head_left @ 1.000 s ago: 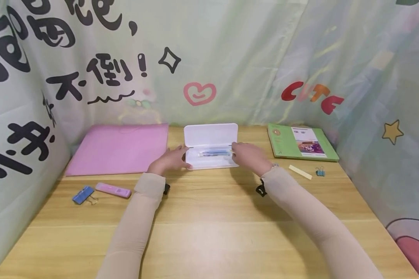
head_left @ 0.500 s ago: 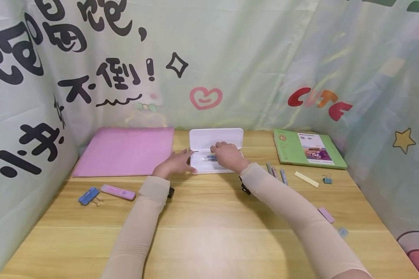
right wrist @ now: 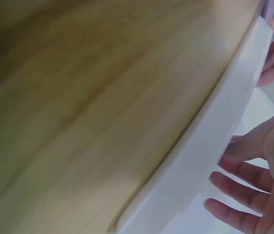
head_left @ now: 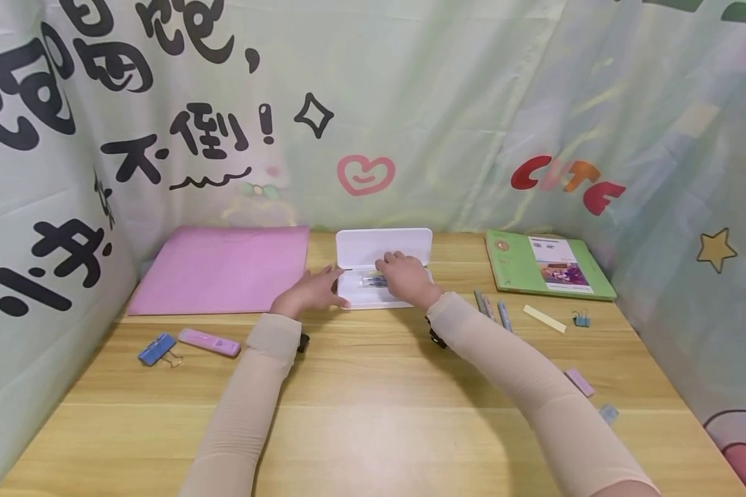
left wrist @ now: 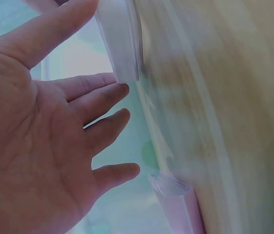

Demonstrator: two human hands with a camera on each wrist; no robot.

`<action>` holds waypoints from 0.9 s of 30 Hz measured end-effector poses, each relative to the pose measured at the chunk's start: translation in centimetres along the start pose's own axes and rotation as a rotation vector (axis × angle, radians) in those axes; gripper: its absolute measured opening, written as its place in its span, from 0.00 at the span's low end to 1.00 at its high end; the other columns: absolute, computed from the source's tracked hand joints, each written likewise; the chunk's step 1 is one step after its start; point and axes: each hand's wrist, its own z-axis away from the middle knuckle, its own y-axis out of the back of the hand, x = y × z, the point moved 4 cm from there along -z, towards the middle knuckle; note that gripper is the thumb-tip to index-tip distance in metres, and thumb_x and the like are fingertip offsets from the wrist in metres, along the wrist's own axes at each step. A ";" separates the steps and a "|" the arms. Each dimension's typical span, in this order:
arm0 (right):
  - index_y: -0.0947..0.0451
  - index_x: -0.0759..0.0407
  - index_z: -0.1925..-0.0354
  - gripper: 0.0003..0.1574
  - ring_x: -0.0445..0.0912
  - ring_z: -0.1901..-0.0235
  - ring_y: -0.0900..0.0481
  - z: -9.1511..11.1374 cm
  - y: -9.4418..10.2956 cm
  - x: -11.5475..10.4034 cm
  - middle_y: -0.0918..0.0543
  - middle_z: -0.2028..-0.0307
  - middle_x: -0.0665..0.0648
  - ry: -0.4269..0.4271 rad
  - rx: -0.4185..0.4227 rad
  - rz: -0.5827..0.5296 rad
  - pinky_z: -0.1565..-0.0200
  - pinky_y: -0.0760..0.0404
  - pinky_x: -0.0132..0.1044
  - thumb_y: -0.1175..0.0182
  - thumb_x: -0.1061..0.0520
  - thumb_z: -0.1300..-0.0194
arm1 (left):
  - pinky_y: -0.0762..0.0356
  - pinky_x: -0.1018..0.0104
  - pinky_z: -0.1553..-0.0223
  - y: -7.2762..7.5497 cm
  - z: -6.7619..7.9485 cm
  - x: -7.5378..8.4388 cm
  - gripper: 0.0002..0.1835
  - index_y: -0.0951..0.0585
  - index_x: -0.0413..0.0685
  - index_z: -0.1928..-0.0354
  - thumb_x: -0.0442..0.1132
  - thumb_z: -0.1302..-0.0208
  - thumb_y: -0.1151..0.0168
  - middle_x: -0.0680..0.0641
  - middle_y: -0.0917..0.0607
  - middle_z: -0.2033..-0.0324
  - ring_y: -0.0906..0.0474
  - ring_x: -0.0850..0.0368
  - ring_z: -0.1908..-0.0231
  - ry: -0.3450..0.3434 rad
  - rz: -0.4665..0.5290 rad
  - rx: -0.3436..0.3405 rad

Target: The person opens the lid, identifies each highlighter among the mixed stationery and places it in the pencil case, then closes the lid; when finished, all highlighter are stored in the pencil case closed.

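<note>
Touching one white case [head_left: 356,248]: one left grip [head_left: 313,290], spread apart; over it, one right grip [head_left: 407,279], hold impossible to tell.

Pale green cloth [head_left: 460,83] hangs in soft folds behind a wood-grained table [head_left: 360,373], wrapping the left and right of the frame. Bold black characters [head_left: 208,131] fill the upper left, with a black four-pointed outline [head_left: 313,115] and a pink heart [head_left: 366,179] above centre. Red, pink and orange letters [head_left: 578,178] spell "CUTE" at right of centre; a gold star [head_left: 717,250] marks the far right. Light gleams off the table at bottom centre.
</note>
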 end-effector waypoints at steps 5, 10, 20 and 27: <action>0.26 0.56 0.57 0.17 0.46 0.70 0.30 1.3 0.4 0.8 0.25 0.67 0.54 -0.044 -0.031 -0.023 0.76 0.28 0.36 0.50 0.65 0.47 | 0.71 0.47 0.41 -0.1 0.3 0.1 0.46 0.49 0.50 0.34 0.59 0.52 0.41 0.41 0.54 0.35 0.61 0.49 0.36 -0.012 0.029 0.001; 0.26 0.58 0.65 0.12 0.47 0.75 0.30 3.6 1.4 3.0 0.27 0.74 0.54 -0.161 -0.090 -0.075 0.81 0.29 0.38 0.49 0.66 0.51 | 0.72 0.48 0.41 0.0 0.5 0.1 0.46 0.50 0.51 0.34 0.58 0.51 0.41 0.42 0.54 0.35 0.62 0.50 0.36 -0.022 0.059 0.009; 0.30 0.59 0.80 0.10 0.49 0.82 0.31 9.8 1.9 8.8 0.27 0.82 0.56 -0.420 -0.411 -0.202 0.84 0.31 0.42 0.54 0.63 0.45 | 0.74 0.48 0.41 0.1 0.2 -0.2 0.46 0.51 0.51 0.34 0.59 0.51 0.42 0.42 0.56 0.35 0.63 0.51 0.36 -0.024 0.062 -0.001; 0.28 0.58 0.81 0.11 0.50 0.81 0.30 12.8 2.2 10.4 0.26 0.81 0.56 -0.495 -0.536 -0.221 0.82 0.30 0.45 0.53 0.58 0.46 | 0.72 0.47 0.41 0.0 0.1 0.0 0.46 0.51 0.50 0.34 0.60 0.51 0.43 0.42 0.55 0.35 0.63 0.50 0.36 -0.037 0.029 -0.001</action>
